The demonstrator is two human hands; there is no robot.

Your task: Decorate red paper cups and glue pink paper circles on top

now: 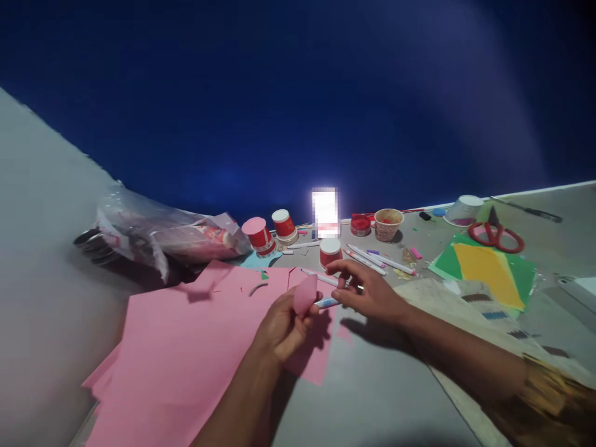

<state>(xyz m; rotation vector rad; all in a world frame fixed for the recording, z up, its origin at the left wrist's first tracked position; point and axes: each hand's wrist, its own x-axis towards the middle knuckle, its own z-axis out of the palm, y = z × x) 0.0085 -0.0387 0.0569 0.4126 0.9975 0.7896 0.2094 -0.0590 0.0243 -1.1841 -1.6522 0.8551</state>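
My left hand (284,326) is closed on a small curved piece of pink paper (306,295), pinched between thumb and fingers. To its right my right hand (370,290) hovers with bent fingers, the index finger and thumb apart. A white-and-blue marker (328,303) shows between the two hands; whether a finger touches it I cannot tell. Behind the fingers stands a red paper cup with a white top (330,251). Large pink sheets (195,347) spread beneath and left of my left hand, with small green and grey scraps on them.
Two red-and-white cup pieces (284,226) (259,236) stand behind the sheets, beside a plastic bag (177,233). Several markers (367,257) lie near a patterned cup (388,225). Red-handled scissors (496,237) rest on green and yellow sheets (488,270). A blurred bright rectangle (325,212) stands at the back.
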